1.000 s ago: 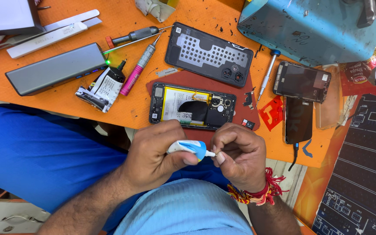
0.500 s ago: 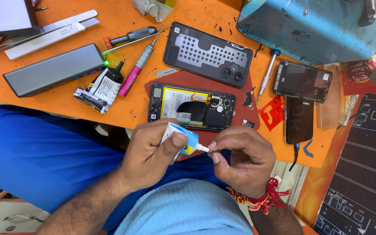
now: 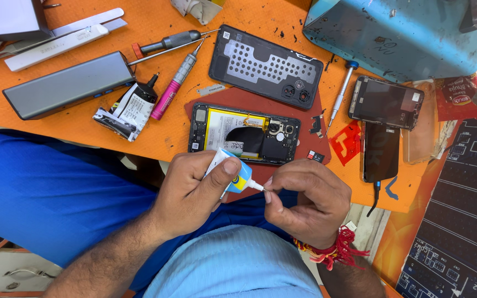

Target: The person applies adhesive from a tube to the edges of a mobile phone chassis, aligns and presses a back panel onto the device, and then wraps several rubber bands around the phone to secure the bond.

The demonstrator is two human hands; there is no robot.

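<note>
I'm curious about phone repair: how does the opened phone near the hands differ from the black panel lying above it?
The opened phone shows its insides, a yellow-edged battery and small parts; the black panel is a flat cover with a grid of holes. The phone lies on a dark red mat, the panel mostly on the orange table. Both are dark rectangles, untouched by either hand.

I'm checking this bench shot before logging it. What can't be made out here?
- Head view: the glue tube body is mostly covered by the left hand.
- Its nozzle tip is hidden behind the right hand fingertips.
- The blue metal box is cut off by the top edge.
</note>
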